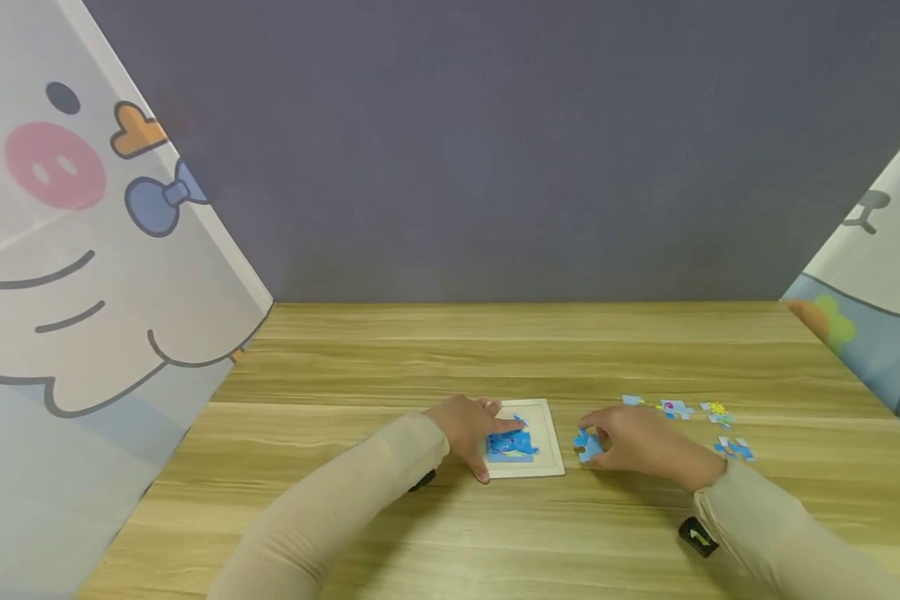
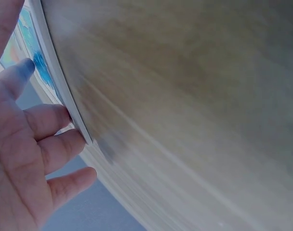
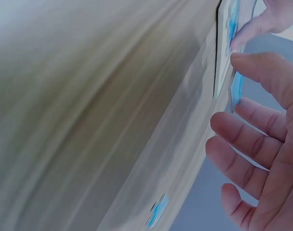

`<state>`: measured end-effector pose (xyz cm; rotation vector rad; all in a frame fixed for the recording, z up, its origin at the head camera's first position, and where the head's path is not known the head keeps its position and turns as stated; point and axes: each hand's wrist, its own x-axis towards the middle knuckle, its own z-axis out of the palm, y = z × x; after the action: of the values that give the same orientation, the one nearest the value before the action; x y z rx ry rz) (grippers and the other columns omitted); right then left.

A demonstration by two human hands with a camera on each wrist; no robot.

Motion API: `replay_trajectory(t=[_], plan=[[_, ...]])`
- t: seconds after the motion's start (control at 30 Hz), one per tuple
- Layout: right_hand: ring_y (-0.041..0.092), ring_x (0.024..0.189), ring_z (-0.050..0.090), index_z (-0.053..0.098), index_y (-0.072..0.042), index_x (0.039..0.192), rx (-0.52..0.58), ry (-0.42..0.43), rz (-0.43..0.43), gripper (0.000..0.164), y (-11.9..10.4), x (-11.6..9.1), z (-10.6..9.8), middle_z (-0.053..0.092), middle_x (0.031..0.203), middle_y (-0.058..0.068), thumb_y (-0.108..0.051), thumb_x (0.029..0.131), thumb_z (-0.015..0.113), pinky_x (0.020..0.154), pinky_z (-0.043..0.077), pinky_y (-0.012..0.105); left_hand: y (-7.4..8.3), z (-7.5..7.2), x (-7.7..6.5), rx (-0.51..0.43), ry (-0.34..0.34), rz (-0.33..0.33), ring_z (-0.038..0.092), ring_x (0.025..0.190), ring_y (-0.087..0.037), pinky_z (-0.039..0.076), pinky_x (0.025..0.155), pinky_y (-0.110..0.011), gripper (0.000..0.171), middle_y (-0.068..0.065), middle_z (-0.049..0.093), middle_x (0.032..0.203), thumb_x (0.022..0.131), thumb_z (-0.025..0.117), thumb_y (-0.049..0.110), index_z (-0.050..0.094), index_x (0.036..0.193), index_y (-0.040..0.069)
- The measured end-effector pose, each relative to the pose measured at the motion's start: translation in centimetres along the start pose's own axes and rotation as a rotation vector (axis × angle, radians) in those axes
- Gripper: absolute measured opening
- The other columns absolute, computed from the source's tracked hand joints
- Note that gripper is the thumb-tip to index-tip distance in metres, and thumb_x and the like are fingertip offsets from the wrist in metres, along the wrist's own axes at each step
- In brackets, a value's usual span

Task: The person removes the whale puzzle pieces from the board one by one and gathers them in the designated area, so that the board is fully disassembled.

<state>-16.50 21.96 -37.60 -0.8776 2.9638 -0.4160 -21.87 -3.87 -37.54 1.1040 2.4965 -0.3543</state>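
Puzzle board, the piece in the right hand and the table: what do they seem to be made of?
Puzzle board: probably wood or stiff card, matte, judging by its plain cream border.
Puzzle piece in the right hand: thin card or wood, hard to tell which; its blue face looks printed.
Table: wood or wood-look laminate, apparently smooth, with long streaky grain.

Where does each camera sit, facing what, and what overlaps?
Head: on the head, facing forward and down over the table; left hand, right hand, sleeves show.
Left wrist: worn there, facing the table and puzzle board; left hand shows.
Right wrist: worn there, facing the pinched puzzle piece; both hands show, left partly.
Shared: head and right wrist both show that piece.
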Motion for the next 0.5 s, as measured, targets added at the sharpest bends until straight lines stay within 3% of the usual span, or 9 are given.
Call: replay_trajectory(t=[0.5], plan=[[-0.003,0.052,0.031,0.069,-0.004,0.108,-0.032,-0.023,0.092,0.046,3.9,-4.5,-0.7,0.048,0.07,-0.019,-0.031,0.072,0.081,0.045,0.03,0.02,0.2,-0.1,0.2,0.002,-0.038,-0.024,0.026,0.142,-0.018,0.033,0.107,-0.03,0.092,-0.006,0.025,0.156,0.073,0.074,0.06,0.026,0.15,0.043]])
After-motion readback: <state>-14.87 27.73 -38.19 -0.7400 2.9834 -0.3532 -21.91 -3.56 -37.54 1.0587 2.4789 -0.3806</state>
